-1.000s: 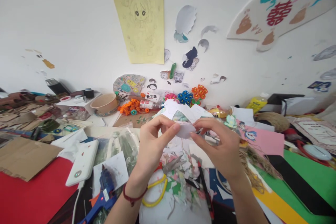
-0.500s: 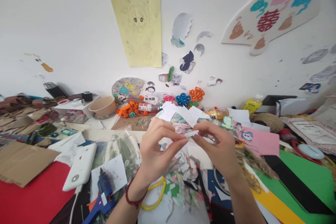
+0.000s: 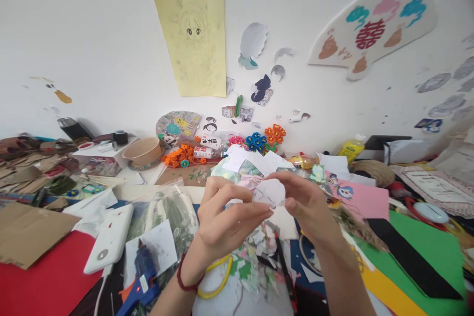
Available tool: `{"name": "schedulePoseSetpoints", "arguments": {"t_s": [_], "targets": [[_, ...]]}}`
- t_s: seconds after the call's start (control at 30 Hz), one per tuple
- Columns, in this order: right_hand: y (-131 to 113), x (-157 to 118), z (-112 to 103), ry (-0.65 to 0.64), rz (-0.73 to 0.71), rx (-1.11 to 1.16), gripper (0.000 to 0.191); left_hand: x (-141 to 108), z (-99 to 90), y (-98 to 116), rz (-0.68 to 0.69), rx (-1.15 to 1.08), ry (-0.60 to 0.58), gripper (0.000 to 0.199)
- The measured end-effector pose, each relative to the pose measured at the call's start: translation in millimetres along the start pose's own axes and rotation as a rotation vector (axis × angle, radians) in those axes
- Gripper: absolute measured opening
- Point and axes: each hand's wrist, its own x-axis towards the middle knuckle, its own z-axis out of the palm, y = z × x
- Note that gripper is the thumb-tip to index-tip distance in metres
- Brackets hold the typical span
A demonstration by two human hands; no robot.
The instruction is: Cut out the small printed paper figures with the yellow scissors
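A small rounded white paper cutout [image 3: 272,192] is held up over the middle of the table, its flat side facing me with faint lines on it. My left hand [image 3: 227,212] has its fingers closed at the cutout's lower left edge. The fingers of my right hand [image 3: 305,202] are closed on its right edge, thumb in front. Beneath the hands lies a heap of paper scraps [image 3: 255,256] with a red-and-black pen [image 3: 284,266] beside it. Behind the cutout are more white paper pieces [image 3: 239,158] on a pile.
A blue glue gun [image 3: 144,269] with a red light rests on white paper at left, near a white power bank [image 3: 110,239] with a cable. Green card [image 3: 418,252] and a black strip [image 3: 411,256] lie at right. Orange flowers [image 3: 181,156] and a bowl [image 3: 142,152] stand by the wall.
The white paper cutout has turned from nearly edge-on to showing its flat side. My left fingers have shifted along its lower edge, and the camera view has moved slightly.
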Motion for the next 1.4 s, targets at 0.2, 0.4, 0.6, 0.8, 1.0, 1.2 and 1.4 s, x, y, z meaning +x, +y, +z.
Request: {"name": "schedulePoseSetpoints", "arguments": {"t_s": [0.2, 0.4, 0.6, 0.8, 1.0, 1.2, 1.4], "targets": [[-1.7, -1.2, -2.5, -0.037, -0.011, -0.009, 0.048, 1.5, -0.6, 1.0, -0.012, 0.048, -0.002, 0.022], [-4.3, -2.2, 2.5, 0.113, -0.057, -0.254, 0.020, 0.5, 6.5, 5.0, -0.149, 0.006, 0.101, 0.014], [-10.8, -5.2, 13.1, 0.203, -0.253, -0.521, 0.001, 1.6, 13.9, 5.9, -0.579, -0.312, 0.165, 0.009], [-13.2, -6.2, 11.3, 0.201, -0.275, -0.564, 0.007, -0.6, 13.4, -4.1, -0.856, -0.545, -0.012, 0.019], [-12.3, -6.3, 5.7, 0.161, -0.287, -0.498, 0.011, 3.8, 16.4, 0.5, -1.065, -0.860, -0.025, 0.021], [-9.4, -7.2, -0.6, 0.013, -0.207, -0.436, 0.059, 5.5, 19.9, 3.1, -1.274, -1.202, -0.033, 0.021], [-6.3, -7.8, 1.4, -0.050, -0.215, -0.404, 0.064, 3.2, 23.9, 3.3, -1.338, -1.351, -0.029, 0.018]]}}
